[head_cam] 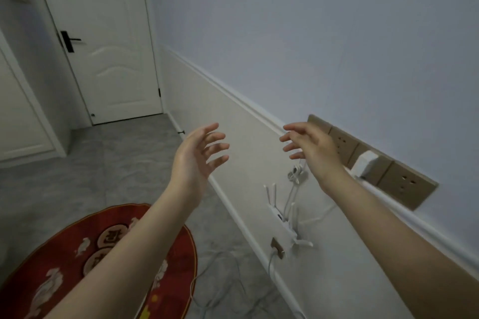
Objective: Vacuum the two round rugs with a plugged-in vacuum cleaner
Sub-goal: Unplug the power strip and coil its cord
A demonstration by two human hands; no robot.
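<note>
A round red rug [77,248] with pale cloud and coin patterns lies on the grey floor at the lower left, partly hidden by my left forearm. My left hand [199,153] is raised in mid-air with fingers spread and holds nothing. Stretched toward the wall, my right hand [311,147] also has its fingers spread and is empty, just in front of a row of beige wall sockets [404,181]. A white plug [365,164] sits in one of the sockets. No vacuum cleaner is in view.
A white router [282,217] with antennas hangs on the wall panel below the sockets, with bundled white cables [296,175]. Grey cords [220,282] trail over the floor beside the rug. A closed white door [108,41] stands at the far end.
</note>
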